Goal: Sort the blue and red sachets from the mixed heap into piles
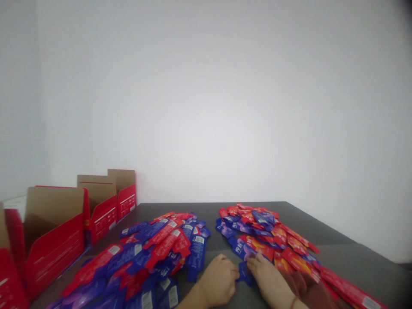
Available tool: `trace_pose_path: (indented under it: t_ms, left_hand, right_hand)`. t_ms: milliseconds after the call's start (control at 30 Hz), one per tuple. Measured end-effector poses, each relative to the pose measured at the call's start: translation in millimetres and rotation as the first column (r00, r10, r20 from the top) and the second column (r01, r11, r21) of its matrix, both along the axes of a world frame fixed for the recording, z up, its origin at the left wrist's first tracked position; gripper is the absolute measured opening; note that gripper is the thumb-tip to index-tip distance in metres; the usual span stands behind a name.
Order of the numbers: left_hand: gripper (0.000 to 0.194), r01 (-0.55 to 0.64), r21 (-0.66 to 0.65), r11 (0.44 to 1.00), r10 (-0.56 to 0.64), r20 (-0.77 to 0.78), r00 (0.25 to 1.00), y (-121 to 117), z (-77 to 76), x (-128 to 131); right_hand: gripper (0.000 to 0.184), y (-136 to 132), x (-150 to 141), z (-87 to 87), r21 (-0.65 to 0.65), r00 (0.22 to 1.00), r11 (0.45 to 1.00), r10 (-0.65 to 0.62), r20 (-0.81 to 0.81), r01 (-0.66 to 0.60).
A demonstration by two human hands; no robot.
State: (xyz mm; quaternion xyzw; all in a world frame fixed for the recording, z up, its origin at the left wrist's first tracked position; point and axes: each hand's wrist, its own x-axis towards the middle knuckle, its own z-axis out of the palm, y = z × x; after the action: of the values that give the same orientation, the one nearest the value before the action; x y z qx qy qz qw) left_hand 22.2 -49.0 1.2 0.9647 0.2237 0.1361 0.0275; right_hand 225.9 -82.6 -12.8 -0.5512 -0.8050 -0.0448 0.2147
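Observation:
My left hand (220, 280) is closed at the table's near edge, its curled fingers at the left edge of a blue sachet (245, 275). From the other side my right hand (268, 278) has its fingers bent over the same sachet, beside the right-hand pile. Both thumbs are largely hidden. To the left of my hands spreads a heap of flat red and blue sachets (164, 244), many with barcodes facing up. Another heap of red, orange and blue sachets (257, 229) lies to the right, partly under my right forearm.
Several open red cardboard boxes (54, 246) with brown inner flaps line the left side of the dark table (214, 210). A pale wall (209, 107) stands behind the table's far edge. Long red sachets (350, 287) trail toward the near right.

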Motion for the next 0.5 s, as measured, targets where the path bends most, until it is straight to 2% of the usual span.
trace_pose_path:
  t_ms: [100, 167, 233, 367, 433, 500]
  left_hand:
    - [0.019, -0.013, -0.014, 1.000, 0.012, -0.006, 1.000, 1.6, -4.0, 1.0]
    - [0.021, -0.047, -0.024, 0.999, 0.048, 0.022, 0.999, 4.4, -8.8, 2.6]
    - [0.021, -0.095, -0.031, 0.995, 0.097, 0.059, 0.994, 8.0, -13.7, 4.3]
    - [0.018, -0.131, 0.011, 0.991, 0.130, 0.075, 0.989, 13.2, -18.1, 4.4]
    - [0.018, -0.091, 0.053, 0.994, 0.088, 0.046, 0.995, 14.0, -17.4, 2.2]
    - [0.020, -0.045, 0.084, 0.995, 0.043, 0.020, 0.999, 14.3, -16.5, -0.2]
  right_hand:
    - [0.021, 3.2, 8.8, -7.0, 0.003, 0.987, 0.992, -0.127, 0.098, 0.127]
    - [0.035, 1.9, 7.6, -14.1, 0.011, 0.972, 0.983, -0.183, 0.150, 0.184]
    - [0.044, 0.8, -2.2, -23.0, 0.016, 0.972, 0.986, -0.167, 0.164, 0.167]
    - [0.045, 6.3, -29.7, -36.6, 0.016, 0.980, 0.998, -0.068, 0.184, 0.066]
    - [0.046, 9.1, -32.2, -34.7, 0.026, 0.982, 0.999, -0.050, 0.183, 0.046]
    - [0.048, 6.8, -21.9, -26.5, 0.043, 0.983, 0.997, -0.066, 0.174, 0.059]
